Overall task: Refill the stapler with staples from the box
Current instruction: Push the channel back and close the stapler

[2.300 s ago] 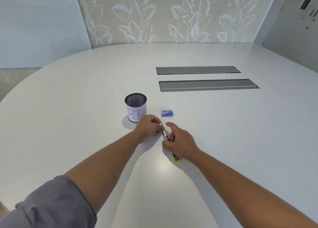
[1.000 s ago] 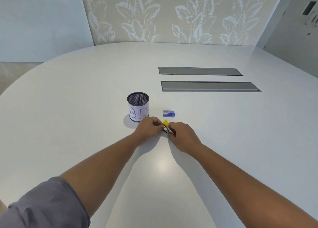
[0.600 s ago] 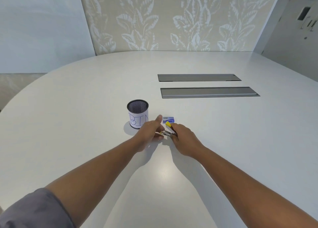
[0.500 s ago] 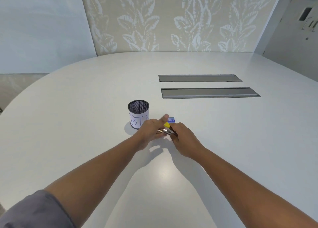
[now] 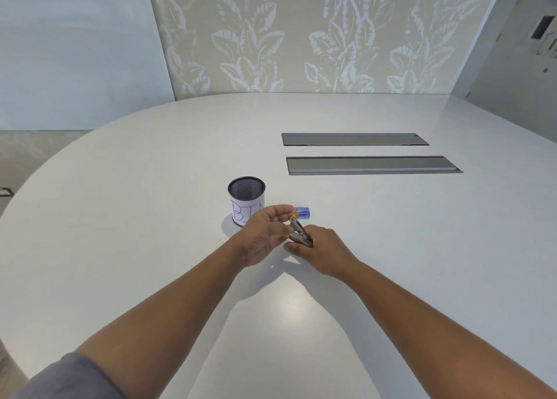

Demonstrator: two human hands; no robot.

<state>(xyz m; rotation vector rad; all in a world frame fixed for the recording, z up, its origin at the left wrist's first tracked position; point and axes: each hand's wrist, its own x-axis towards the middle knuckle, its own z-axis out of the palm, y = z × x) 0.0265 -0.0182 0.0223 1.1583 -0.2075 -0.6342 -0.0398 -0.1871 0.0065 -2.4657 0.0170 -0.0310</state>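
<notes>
A small metal stapler with yellow parts is held just above the white table, hinged apart in a V. My right hand grips its rear end from the right. My left hand holds the yellow part on the left side, palm turned up, fingers partly curled. The small blue staple box lies closed on the table just beyond the hands, untouched. My fingers hide much of the stapler.
A black mesh cup with a paper label reading "BIN" stands just left of the box. Two grey cable hatches are set into the table farther back. A patterned wall lies beyond.
The stapler was lifted from lying flat and swung apart. My left hand turned palm up beside it and now uncovers the box. The camera tilted slightly.
</notes>
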